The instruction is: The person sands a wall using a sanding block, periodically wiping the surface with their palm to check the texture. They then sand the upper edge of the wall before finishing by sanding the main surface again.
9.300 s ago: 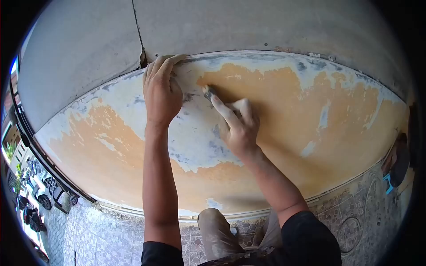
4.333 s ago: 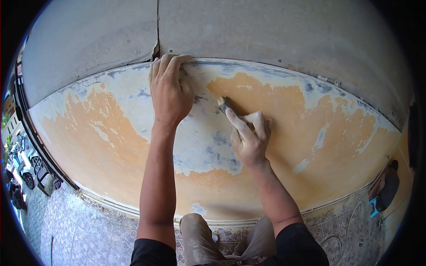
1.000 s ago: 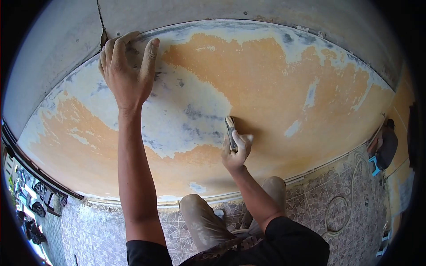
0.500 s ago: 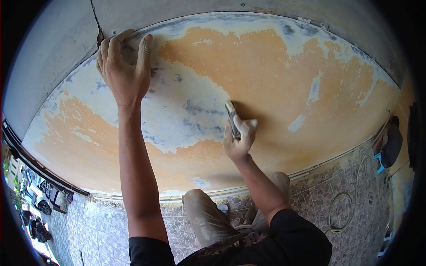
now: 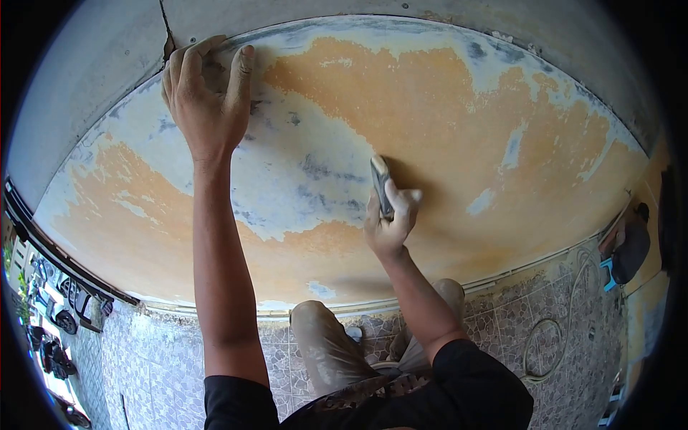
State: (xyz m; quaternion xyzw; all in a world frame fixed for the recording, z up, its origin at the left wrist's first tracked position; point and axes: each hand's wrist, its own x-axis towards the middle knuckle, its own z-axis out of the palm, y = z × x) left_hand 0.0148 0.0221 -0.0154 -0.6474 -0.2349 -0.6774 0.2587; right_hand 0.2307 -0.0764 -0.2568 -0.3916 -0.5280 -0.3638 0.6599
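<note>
My left hand (image 5: 208,100) rests at the wall's upper left edge, fingers bent and thumb spread apart, with nothing held in it. Low on the same wall (image 5: 423,107), my right hand (image 5: 392,218) is wrapped round a slim, dusty grey hand tool (image 5: 381,179) with a pale tip. The tool lies close against the surface, and its exact kind cannot be made out. Around it the wall shows peeling orange paint and a large bare white patch (image 5: 287,165) with grey smudges. Pale dust coats the fingers of both hands.
My dusty knees (image 5: 322,340) are bent close to the wall's foot. On the tiled floor (image 5: 172,358) a coiled hose (image 5: 534,351) lies to the right. Another person (image 5: 631,244) sits on a blue stool (image 5: 608,274) farther right. Motorcycles (image 5: 54,308) stand at far left.
The camera view has shifted slightly. My right hand and the tool have moved a little, the tool now standing slightly more upright. My left hand stays at the wall's edge.
</note>
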